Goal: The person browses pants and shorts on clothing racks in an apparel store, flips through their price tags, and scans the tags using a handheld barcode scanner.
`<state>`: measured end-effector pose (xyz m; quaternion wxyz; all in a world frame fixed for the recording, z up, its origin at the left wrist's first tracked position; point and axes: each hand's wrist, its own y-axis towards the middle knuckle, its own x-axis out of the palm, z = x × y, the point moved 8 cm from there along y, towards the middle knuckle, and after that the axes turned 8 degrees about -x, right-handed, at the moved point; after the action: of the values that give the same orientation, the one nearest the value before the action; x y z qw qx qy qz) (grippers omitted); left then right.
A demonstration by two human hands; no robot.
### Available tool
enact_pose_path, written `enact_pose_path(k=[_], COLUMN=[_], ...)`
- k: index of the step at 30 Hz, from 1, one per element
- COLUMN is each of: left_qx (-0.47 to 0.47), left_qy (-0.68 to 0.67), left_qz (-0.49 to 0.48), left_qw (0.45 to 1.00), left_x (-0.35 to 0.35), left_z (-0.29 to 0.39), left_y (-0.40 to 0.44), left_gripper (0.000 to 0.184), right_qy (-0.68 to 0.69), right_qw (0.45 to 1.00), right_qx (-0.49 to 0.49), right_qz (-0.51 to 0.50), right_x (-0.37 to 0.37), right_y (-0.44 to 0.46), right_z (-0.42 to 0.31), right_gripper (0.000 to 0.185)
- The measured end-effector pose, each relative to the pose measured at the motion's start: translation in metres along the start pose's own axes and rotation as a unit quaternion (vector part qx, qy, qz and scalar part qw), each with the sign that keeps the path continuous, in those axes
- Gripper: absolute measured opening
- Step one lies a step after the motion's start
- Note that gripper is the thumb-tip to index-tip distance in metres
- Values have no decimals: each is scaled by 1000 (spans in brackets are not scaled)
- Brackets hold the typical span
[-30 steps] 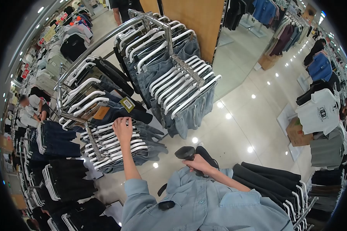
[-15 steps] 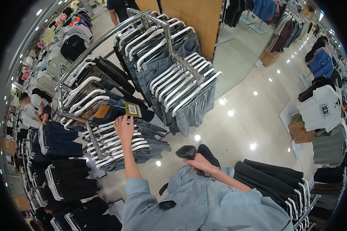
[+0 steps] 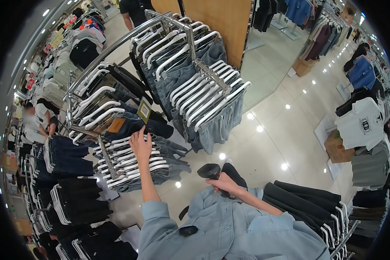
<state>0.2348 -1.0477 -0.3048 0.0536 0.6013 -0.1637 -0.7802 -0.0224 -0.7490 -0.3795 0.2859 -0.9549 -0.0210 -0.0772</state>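
Note:
My left hand [image 3: 141,145] is at the upper end of a row of white hangers [image 3: 130,162] with grey-blue jeans, its fingers apart and bent. Just above its fingertips, a green-edged tag [image 3: 144,111] stands tilted against dark jeans [image 3: 158,128] with a brown leather patch [image 3: 116,125]. Whether the fingertips touch the tag or the jeans is unclear. In front of my body, my right hand [image 3: 224,183] is wrapped round the handle of a black handheld scanner [image 3: 209,171], whose head points up and left.
A chrome rack [image 3: 190,41] carries jeans on white hangers. Black trousers [image 3: 303,201] hang at lower right, dark jeans [image 3: 67,154] at left. A mirror [image 3: 268,56] stands beside a wooden panel [image 3: 216,19]. People stand at the left [image 3: 41,119] and top [image 3: 135,13].
The tag has tipped from facing up to a steep slant, and my left fingers have come slightly down and away from it. My right hand still holds the scanner in about the same place.

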Motion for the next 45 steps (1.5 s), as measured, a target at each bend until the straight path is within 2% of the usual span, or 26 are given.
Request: enact_pose_path(k=[3,5,9,11,13,16,22,24,25,27,30,43,45], left_qx=[-28,-78,-74,-11,-14,32,-77,-67,-68,-11,-1,-5,17], left_qy=[-23,-116,-98,-5,-5,33,-37,-59,-59,15,15,-1,0], left_qz=[8,16,6,21,24,17,33,13,13,11,15,27,55], left_qw=[999,990,992,1000,1000,999,996,996,996,1000,1000,1000,998], left_x=[-6,-16,-15,-6,5,12,-13,-16,-12,-3,-1,-9,-13], left_z=[3,3,3,4,-6,-6,2,7,2,2,0,5,8], left_y=[1,1,3,3,4,4,2,1,0,-1,-4,-10,-12], left_gripper=[63,65,65,64,63,64,61,50,50,38,31,37,40], right_qy=[7,6,14,17,15,13,11,10,8,5,-1,6,6], right_qw=[1000,1000,1000,1000,1000,1000,1000,1000,1000,1000,1000,1000,1000], right_qx=[0,5,5,-2,0,4,5,3,3,3,5,-9,-10], right_qz=[6,9,9,9,11,12,12,10,9,7,9,-1,-3], right_x=[-2,-4,-5,-5,-6,-6,-4,-3,-2,-2,0,1,1], right_y=[0,1,2,1,1,1,-2,-2,-2,-3,-5,-4,-5], right_z=[-1,3,7,5,7,7,5,4,5,4,2,11,10], right_gripper=[31,31,31,31,31,31,31,31,31,31,31,30,29])
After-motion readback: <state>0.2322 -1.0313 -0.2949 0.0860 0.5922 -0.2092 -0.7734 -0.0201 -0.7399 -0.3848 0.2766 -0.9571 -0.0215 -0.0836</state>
